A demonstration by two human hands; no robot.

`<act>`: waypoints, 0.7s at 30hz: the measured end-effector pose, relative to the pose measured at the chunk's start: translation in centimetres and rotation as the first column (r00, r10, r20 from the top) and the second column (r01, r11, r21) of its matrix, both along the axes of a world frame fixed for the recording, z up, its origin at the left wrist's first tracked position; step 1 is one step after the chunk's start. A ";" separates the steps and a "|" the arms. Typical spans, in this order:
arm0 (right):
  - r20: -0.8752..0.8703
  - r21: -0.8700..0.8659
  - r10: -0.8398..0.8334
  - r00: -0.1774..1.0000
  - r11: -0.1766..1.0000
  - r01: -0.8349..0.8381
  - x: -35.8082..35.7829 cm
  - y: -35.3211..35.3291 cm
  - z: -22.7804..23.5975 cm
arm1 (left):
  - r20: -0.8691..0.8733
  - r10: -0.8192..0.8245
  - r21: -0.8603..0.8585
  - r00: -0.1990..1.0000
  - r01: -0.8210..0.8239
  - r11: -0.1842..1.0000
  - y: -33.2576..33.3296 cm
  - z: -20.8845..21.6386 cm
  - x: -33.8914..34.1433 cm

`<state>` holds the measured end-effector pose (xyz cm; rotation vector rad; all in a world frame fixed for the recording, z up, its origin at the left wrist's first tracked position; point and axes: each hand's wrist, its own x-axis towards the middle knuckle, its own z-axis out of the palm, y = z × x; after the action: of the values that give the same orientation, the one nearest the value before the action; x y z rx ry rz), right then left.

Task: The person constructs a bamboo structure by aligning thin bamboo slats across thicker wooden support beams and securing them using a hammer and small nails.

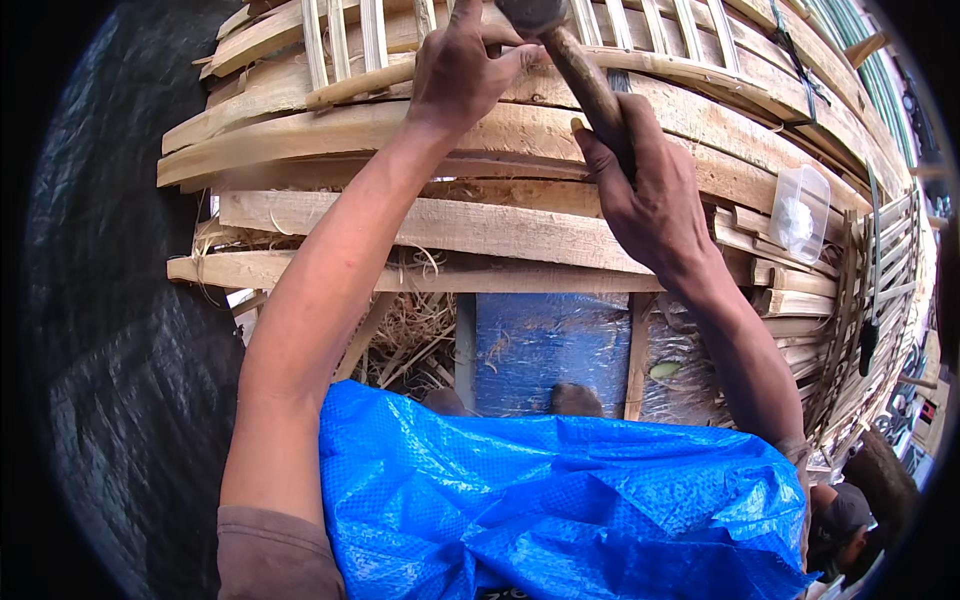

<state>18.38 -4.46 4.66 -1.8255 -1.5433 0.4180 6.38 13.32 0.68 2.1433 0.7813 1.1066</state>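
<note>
My right hand (650,190) is wrapped round the wooden handle of a hammer (590,90). The dark metal head is raised at the top edge of the view, close to the fingers of my left hand (462,70). That left hand rests at a long, thin wooden strip (365,84) lying across the planks. Its thumb and a finger come together beside the strip; whatever is between them is too small to make out. Several short pale slats (372,35) stand side by side from the strip toward the far edge.
Stacked wooden planks (520,235) form the bench under my hands. A clear plastic tub (800,215) with whitish contents sits at right. Blue plastic sheeting (560,500) covers my front. Wood shavings (410,330) lie below, black sheeting (120,300) at left; another person (840,520) is at lower right.
</note>
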 end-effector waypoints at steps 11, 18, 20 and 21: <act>-0.051 0.016 -0.043 0.998 0.999 0.044 -0.1 0.5 0.5 | 0.077 -0.107 0.017 0.991 0.106 0.994 1.6 -1.6 0.1; -0.093 -0.039 -0.061 0.994 0.998 0.057 -0.3 0.2 -0.3 | 0.034 0.012 0.100 0.999 -0.015 0.995 1.7 -1.0 0.4; -0.048 -0.083 -0.054 0.997 0.995 0.050 0.4 0.5 -0.7 | 0.076 -0.014 0.002 0.997 0.014 1.000 1.9 -0.9 1.0; -0.075 -0.044 -0.052 0.996 0.998 0.049 0.2 0.5 -0.4 | 0.068 -0.028 0.005 0.997 0.028 1.000 1.9 -0.9 0.8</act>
<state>18.58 -3.97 4.28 -1.8555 -1.4442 0.4940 7.16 15.18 -0.23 2.1020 0.7168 1.1605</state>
